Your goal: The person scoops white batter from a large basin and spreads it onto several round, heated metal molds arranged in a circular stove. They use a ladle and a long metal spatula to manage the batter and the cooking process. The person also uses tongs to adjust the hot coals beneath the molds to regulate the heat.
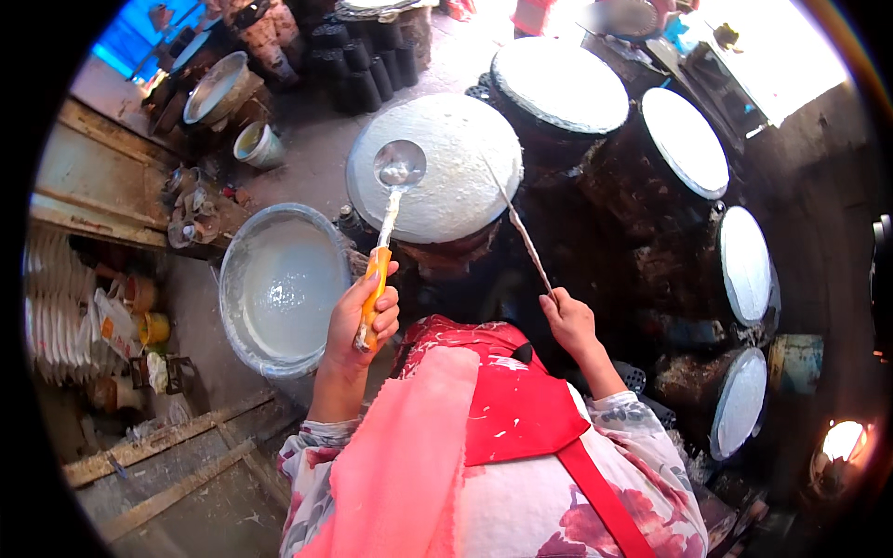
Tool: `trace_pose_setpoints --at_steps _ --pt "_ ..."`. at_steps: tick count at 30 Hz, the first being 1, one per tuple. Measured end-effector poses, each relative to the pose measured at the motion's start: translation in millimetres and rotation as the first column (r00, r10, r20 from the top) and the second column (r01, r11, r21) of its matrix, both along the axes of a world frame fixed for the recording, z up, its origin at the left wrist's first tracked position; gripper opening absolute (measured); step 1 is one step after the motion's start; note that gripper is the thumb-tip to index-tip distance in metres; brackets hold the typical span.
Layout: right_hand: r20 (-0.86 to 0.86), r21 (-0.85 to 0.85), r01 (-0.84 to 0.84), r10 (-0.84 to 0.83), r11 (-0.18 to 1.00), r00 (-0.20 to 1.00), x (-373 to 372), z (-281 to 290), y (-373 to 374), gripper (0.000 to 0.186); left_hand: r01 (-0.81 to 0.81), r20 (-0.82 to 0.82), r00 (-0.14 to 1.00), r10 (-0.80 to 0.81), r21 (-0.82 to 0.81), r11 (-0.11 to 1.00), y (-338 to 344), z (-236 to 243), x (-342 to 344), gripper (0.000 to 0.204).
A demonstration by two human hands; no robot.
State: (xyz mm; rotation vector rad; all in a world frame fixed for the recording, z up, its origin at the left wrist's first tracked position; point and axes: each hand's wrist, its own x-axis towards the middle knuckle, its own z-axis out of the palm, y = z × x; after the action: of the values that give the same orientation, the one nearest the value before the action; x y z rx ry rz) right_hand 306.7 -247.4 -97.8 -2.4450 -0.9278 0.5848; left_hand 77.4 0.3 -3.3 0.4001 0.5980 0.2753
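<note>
Drum (456, 209) with a round, white-coated top, dead ahead. More white-topped drums (684, 144) curve around the right side. Basin (244, 346) of milky liquid, near left. Pink towel (419, 428) hangs down the chest over a red apron (523, 409). Ladle (390, 219), orange handle: its bowl is over the drum top, left of centre; contact unclear. Left hand (369, 312): grip wrapped round the handle. Thin stick (528, 244), far end over the top's right half. Right hand (570, 325): grip pinching the near end.

Risks, my judgement: a smeared handle could slip; a tilted ladle could spill; a low stick tip could score the coating; leaning in could drag the towel through it.

Edges: basin close beside the drum, so little room between. Right-hand drums crowd that side. Grey floor shows up-left, toward a white bucket (265, 149).
</note>
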Motion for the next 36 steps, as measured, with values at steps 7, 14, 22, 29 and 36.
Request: trace_pose_setpoints --at_steps 7,14,22,29,36 --pt "-0.032 -0.026 -0.129 0.128 0.991 0.991 5.6 46.0 -37.7 0.035 0.187 -0.145 0.976 -0.162 0.181 0.966 -20.0 -6.1 35.1 0.028" --pt "0.038 -0.235 -0.098 0.11 0.967 0.993 15.7 79.2 -53.2 0.038 0.289 -0.149 0.954 -0.261 0.217 0.932 -48.7 -10.2 75.5 0.027" --pt "0.291 -0.372 -0.012 0.129 0.928 0.948 61.9 110.7 -97.0 0.032 0.431 -0.231 0.896 -0.379 0.254 0.866 -92.7 -18.5 132.0 0.025" --pt "0.403 -0.32 0.163 -0.022 0.933 0.915 87.8 80.6 -151.6 0.03 0.497 -0.137 0.867 -0.48 0.144 0.856 -124.4 -23.6 187.7 0.028" --pt "0.239 -0.133 0.217 -0.181 0.967 0.954 93.5 40.6 -196.6 0.029 0.509 0.029 0.86 -0.51 -0.111 0.853 -146.6 -21.5 214.3 0.036"
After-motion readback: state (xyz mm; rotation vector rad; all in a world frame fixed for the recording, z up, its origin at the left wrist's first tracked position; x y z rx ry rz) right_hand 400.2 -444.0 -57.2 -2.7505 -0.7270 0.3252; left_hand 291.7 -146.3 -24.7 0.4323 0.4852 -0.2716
